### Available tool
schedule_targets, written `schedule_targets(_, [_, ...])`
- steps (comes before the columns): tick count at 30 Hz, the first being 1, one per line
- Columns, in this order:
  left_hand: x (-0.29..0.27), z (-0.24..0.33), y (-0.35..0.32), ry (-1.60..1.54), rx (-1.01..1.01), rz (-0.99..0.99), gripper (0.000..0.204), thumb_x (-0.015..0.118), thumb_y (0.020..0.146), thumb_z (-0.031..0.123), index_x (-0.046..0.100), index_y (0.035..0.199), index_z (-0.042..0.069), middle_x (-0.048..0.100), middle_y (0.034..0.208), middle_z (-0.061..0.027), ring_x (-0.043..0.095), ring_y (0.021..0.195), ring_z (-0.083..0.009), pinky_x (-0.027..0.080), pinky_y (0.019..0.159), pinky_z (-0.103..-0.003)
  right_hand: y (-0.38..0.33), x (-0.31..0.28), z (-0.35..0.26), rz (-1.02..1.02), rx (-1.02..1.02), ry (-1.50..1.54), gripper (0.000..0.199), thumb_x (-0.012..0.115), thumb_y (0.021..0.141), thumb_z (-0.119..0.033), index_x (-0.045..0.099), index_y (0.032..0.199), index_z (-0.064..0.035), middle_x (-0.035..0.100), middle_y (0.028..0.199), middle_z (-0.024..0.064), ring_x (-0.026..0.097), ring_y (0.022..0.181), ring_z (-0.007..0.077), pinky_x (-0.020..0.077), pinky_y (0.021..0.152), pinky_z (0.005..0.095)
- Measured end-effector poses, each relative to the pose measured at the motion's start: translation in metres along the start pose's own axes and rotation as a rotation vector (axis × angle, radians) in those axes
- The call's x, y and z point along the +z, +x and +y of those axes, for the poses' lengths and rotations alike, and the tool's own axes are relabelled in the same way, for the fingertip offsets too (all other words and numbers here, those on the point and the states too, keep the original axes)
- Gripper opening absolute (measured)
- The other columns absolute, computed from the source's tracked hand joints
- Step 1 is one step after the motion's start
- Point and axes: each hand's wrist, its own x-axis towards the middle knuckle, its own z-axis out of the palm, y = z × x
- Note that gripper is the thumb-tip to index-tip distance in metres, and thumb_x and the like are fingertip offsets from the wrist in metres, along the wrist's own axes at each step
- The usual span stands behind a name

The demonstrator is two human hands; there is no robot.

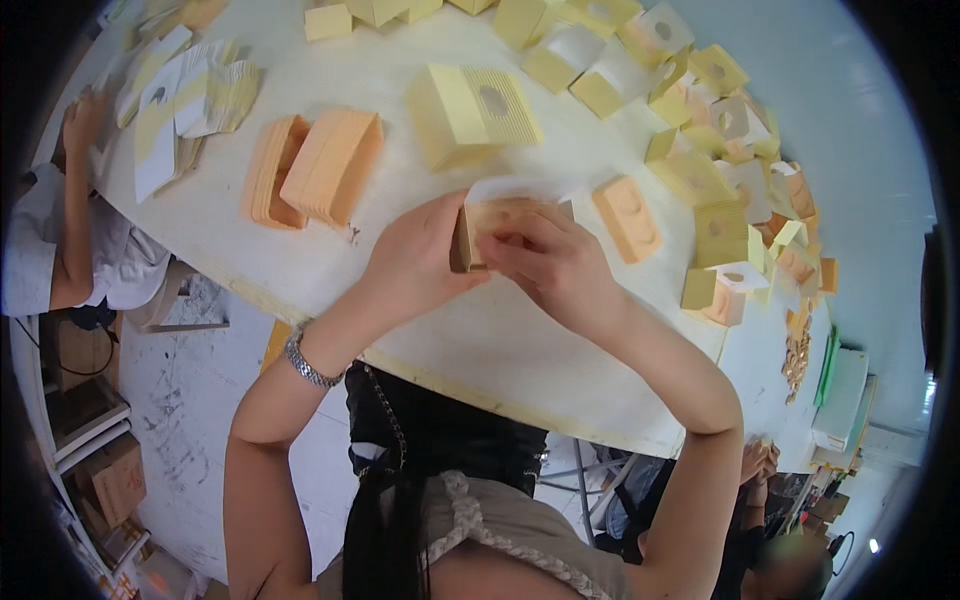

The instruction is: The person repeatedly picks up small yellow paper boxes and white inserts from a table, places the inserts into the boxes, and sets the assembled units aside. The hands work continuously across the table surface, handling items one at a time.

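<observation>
Near the table's front edge I hold a small cardboard box [463, 248] with its white flap raised at the far side. My left hand [432, 245] is closed around the box's left side, the thumb along its near edge. Curled together, the fingers of my right hand [562, 262] press at a peach insert [492, 213] in the box's opening; motion blurs them slightly. Right of my hands lies a loose peach insert [628, 219] with rounded hollows. Beyond them sits a stack of folded pale yellow boxes [465, 115] with round cut-outs.
Two nested stacks of peach inserts [333, 165] are at left. Farther left lie flat white and yellow box blanks [190, 95], beside another person's hand [85, 118]. Many yellow boxes [715, 180] crowd the far right, with small brownish pieces [797, 355] near the right edge.
</observation>
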Motion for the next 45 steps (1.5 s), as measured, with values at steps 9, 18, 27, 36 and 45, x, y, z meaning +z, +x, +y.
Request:
schedule_targets(9, [0.0,0.001,0.003,-0.002,-0.083,-0.008,0.072,0.088,0.063,0.02,0.049,0.122,0.006,0.066,0.101,-0.0137,0.066,0.091,-0.032,0.054,0.075,-0.039,0.007,-0.002,-0.01,-0.097,0.035,-0.079,0.033,0.071,0.08,-0.016,0.066,0.111,-0.0068,0.057,0.115,0.0091,0.058,0.107,0.0287,0.052,0.087,0.0383])
schedule_targets(18, [-0.002,0.004,-0.003,0.043,-0.051,-0.011,0.068,0.089,0.062,0.02,0.05,0.115,0.003,0.067,0.097,-0.0146,0.067,0.087,-0.0328,0.054,0.072,-0.037,-0.04,0.005,-0.033,-0.066,0.065,-0.492,0.044,0.057,0.078,-0.011,0.059,0.116,0.0102,0.064,0.115,0.0237,0.06,0.113,0.0333,0.0459,0.102,0.0409])
schedule_targets(27, [-0.004,0.013,-0.003,0.066,-0.09,-0.056,0.069,0.088,0.064,0.017,0.049,0.118,0.002,0.068,0.097,-0.0144,0.068,0.088,-0.0322,0.054,0.074,-0.037,-0.049,-0.004,-0.027,0.089,0.08,-0.373,0.03,0.064,0.07,-0.009,0.067,0.098,0.0006,0.071,0.099,0.0124,0.066,0.097,0.0241,0.0457,0.097,0.0399])
schedule_targets(36, [-0.043,0.037,0.047,0.37,0.072,0.196,0.08,0.083,0.07,0.019,0.045,0.14,0.008,0.041,0.146,-0.0172,0.041,0.133,-0.0395,0.044,0.105,-0.046,-0.055,-0.083,0.018,0.143,0.506,-0.582,0.034,0.07,0.077,-0.016,0.064,0.109,-0.0095,0.064,0.094,0.0099,0.061,0.092,0.0265,0.0469,0.078,0.0402])
schedule_targets(45, [-0.03,0.009,0.077,-0.601,-0.432,0.07,0.047,0.065,0.089,0.022,0.056,0.13,0.0,0.061,0.126,-0.015,0.058,0.116,-0.0214,0.05,0.091,-0.032,-0.108,-0.014,0.058,0.252,0.697,-0.229,0.059,0.077,0.08,-0.019,0.056,0.134,-0.0088,0.058,0.121,0.0148,0.051,0.114,0.0327,0.0429,0.097,0.041])
